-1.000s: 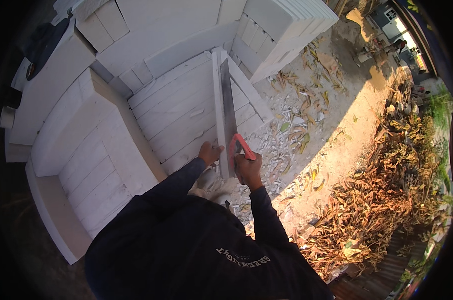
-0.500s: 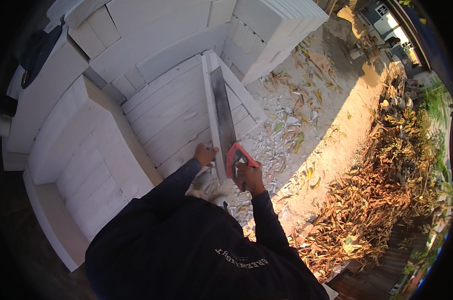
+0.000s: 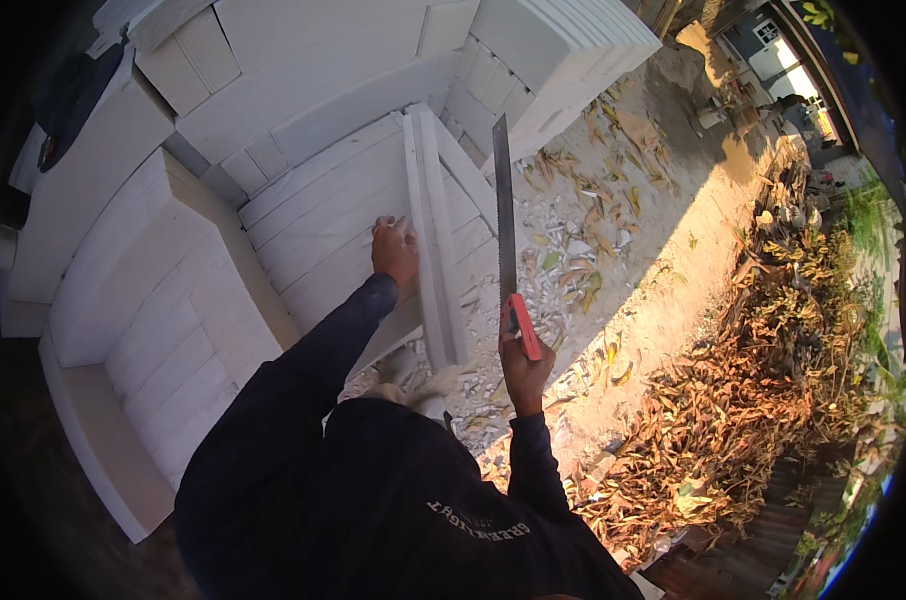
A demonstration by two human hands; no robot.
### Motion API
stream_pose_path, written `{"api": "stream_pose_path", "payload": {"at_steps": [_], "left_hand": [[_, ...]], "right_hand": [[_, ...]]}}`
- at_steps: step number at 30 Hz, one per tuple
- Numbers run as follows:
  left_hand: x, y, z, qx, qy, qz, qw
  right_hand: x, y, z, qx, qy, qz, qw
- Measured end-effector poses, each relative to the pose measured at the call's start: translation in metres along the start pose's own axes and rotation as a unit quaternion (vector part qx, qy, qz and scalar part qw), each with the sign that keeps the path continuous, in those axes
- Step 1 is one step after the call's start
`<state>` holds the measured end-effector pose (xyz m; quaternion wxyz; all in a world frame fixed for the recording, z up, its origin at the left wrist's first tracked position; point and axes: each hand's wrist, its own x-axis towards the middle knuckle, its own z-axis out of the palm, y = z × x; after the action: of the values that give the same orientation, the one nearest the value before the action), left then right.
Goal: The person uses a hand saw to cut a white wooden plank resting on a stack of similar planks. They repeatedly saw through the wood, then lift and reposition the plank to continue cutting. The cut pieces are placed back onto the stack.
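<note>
My right hand [image 3: 526,372] is wrapped round the red handle of a hand saw [image 3: 506,220]. The dark toothed blade points away from me, held to the right of the white blocks and apart from them. My left hand [image 3: 394,250] is over the top of a white block platform [image 3: 318,230], its fingers curled on a small white chip [image 3: 401,225] that they partly hide. Just right of that hand, a long narrow white block strip [image 3: 435,280] lies lengthwise on the platform, its near end toward my body.
Stacked white blocks [image 3: 323,60] form a wall at the back, and another block stack [image 3: 188,290] stands left. White rubble and leaves [image 3: 573,250] litter the ground at right. A heap of dry brown leaves [image 3: 713,430] lies farther right, with a building [image 3: 793,70] far off.
The saw has come away from the strip, moving right, and its blade has turned edge-up. My left hand has left the strip's near end and moved forward to the loose chip.
</note>
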<state>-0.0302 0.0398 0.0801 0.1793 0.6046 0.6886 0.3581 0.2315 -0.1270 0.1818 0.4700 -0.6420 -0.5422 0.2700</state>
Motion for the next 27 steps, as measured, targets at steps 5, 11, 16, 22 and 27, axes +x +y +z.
{"api": "stream_pose_path", "payload": {"at_steps": [5, 11, 16, 22, 27], "left_hand": [[0.131, 0.005, 0.008, 0.188, -0.019, 0.046, 0.981], [0.189, -0.015, 0.041, 0.317, -0.096, 0.076, 0.940], [0.198, -0.020, 0.069, 0.353, -0.022, 0.121, 0.927], [0.182, -0.011, 0.060, 0.182, -0.029, 0.047, 0.982], [0.114, -0.047, 0.031, -0.035, 0.113, -0.151, 0.981]], "right_hand": [[-0.036, 0.025, -0.020, 0.000, -0.008, 0.092, 0.996], [-0.071, 0.011, -0.040, -0.026, 0.049, 0.118, 0.992], [-0.072, 0.020, -0.052, -0.048, 0.064, 0.136, 0.988], [-0.039, 0.036, -0.038, -0.057, 0.100, 0.092, 0.989], [0.013, 0.056, 0.000, -0.102, 0.033, 0.040, 0.993]]}}
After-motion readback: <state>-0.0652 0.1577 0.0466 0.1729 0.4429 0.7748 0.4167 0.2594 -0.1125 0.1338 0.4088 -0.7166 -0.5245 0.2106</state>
